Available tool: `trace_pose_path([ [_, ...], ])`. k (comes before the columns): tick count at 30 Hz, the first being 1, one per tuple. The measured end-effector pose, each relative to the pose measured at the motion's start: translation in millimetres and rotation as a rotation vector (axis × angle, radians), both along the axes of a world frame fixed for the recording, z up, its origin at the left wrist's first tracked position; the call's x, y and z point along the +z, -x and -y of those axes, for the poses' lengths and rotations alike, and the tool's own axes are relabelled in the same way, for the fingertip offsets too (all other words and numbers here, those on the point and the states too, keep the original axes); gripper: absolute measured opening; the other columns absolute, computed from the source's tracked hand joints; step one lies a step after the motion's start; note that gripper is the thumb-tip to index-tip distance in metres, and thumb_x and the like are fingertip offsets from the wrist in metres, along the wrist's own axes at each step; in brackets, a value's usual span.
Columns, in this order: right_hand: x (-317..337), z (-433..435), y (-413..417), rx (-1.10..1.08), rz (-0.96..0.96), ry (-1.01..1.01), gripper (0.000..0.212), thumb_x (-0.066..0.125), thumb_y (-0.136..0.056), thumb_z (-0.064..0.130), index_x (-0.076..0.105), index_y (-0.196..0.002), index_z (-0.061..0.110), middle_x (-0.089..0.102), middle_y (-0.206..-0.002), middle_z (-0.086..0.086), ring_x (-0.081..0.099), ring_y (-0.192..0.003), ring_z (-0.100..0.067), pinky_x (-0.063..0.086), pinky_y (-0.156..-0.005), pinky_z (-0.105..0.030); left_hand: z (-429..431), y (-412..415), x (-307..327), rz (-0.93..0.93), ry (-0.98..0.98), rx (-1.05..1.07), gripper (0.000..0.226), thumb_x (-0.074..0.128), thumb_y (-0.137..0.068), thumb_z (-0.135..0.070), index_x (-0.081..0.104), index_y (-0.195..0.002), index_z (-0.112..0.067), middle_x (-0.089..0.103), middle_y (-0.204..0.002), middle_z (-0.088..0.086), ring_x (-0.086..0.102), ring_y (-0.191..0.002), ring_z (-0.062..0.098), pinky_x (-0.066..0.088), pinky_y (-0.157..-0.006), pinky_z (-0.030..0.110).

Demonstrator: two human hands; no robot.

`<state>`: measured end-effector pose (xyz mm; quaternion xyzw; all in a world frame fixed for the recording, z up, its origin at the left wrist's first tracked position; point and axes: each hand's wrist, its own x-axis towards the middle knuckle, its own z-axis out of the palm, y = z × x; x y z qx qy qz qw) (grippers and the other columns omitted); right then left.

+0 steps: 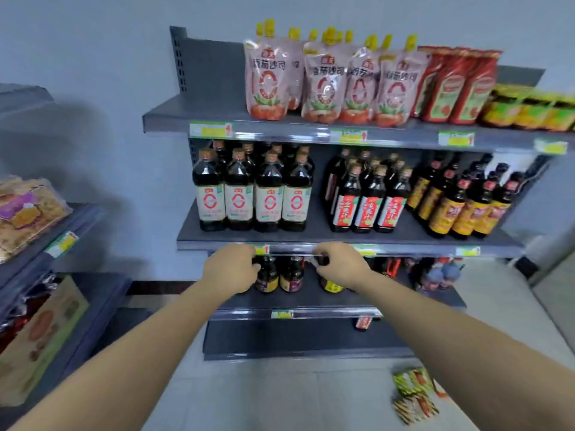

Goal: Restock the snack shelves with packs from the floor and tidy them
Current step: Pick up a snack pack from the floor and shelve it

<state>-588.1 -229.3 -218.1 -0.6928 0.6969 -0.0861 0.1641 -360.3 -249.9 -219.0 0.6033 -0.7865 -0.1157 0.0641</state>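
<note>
Tidying step, looks like: left hand (pixel 230 272) grips jar (pixel 266 276), right hand (pixel 339 265) pinches second jar (pixel 331 286). Packs (pixel 413 396) on floor unshelved, grab those next imo.

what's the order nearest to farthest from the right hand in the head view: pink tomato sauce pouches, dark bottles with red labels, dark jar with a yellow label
1. The dark jar with a yellow label, just under the right hand, third shelf down.
2. The dark bottles with red labels, one shelf above.
3. The pink tomato sauce pouches, top shelf.
</note>
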Motion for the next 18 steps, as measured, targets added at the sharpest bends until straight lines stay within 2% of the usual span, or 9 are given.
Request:
trace_pose_path([
  [2,-7.8,-20.4,40.9,-0.091,0.003,-0.009,0.044,0.056,-0.084,0.012,0.059,-0.127,0.022,0.06,-0.132,-0.002,0.055,-0.119,-0.023,0.048,-0.096,-0.035,-1.6,43.1,-7.6,0.003,-0.018,-0.078,0.021,0.051,-0.094,-0.032,0.063,-0.097,-0.014,0.064,-0.097,0.006,0.062,-0.097,0.029,0.047,-0.068,0.032],
  [5,-20.5,-49.7,100.9,-0.196,0.007,-0.035,0.042,0.058,-0.081,0.014,0.062,-0.122,0.023,0.06,-0.129,-0.003,0.055,-0.12,-0.024,0.048,-0.094,-0.034,-8.1,109.5,-19.8,0.0,-0.036,-0.194,0.024,0.051,-0.094,-0.033,0.063,-0.106,-0.016,0.066,-0.106,0.005,0.062,-0.097,0.028,0.052,-0.075,0.035],
  [8,-35.1,-78.1,160.8,-0.281,0.013,-0.076,0.043,0.059,-0.083,0.015,0.059,-0.126,0.022,0.058,-0.131,-0.004,0.055,-0.119,-0.024,0.049,-0.093,-0.036,-18.9,176.2,-33.5,0.018,-0.065,-0.276,0.023,0.05,-0.094,-0.033,0.053,-0.078,-0.017,0.059,-0.088,0.003,0.059,-0.089,0.027,0.046,-0.068,0.032],
  [9,-39.6,-87.0,180.5,-0.305,0.001,-0.09,0.045,0.058,-0.083,0.015,0.058,-0.128,0.022,0.058,-0.132,-0.005,0.054,-0.12,-0.025,0.048,-0.094,-0.036,-22.5,198.4,-39.1,0.018,-0.078,-0.297,0.025,0.05,-0.094,-0.033,0.051,-0.076,-0.017,0.057,-0.085,0.002,0.058,-0.086,0.027,0.044,-0.066,0.032],
  [13,-62.4,-117.5,257.0,-0.377,-0.045,-0.147,0.047,0.057,-0.085,0.014,0.055,-0.132,0.022,0.054,-0.137,-0.006,0.05,-0.124,-0.025,0.045,-0.1,-0.036,-37.3,280.5,-67.9,0.018,-0.136,-0.356,0.021,0.049,-0.094,-0.032,0.054,-0.082,-0.016,0.06,-0.088,0.002,0.056,-0.083,0.025,0.04,-0.063,0.03],
  [16,-84.6,-138.0,308.4,-0.43,-0.055,-0.214,0.048,0.057,-0.086,0.016,0.054,-0.133,0.024,0.052,-0.139,-0.002,0.048,-0.128,-0.023,0.043,-0.102,-0.032,-51.7,336.5,-93.5,0.032,-0.167,-0.382,0.02,0.048,-0.094,-0.032,0.062,-0.096,-0.018,0.064,-0.104,0.003,0.06,-0.097,0.027,0.043,-0.068,0.031],
  [18,-101.6,-150.4,337.0,-0.48,-0.054,-0.252,0.047,0.056,-0.086,0.016,0.054,-0.132,0.025,0.054,-0.137,-0.002,0.049,-0.125,-0.022,0.042,-0.098,-0.029,-60.8,369.4,-113.3,0.056,-0.194,-0.401,0.024,0.049,-0.094,-0.034,0.064,-0.104,-0.018,0.065,-0.11,0.004,0.06,-0.104,0.027,0.044,-0.073,0.033],
])
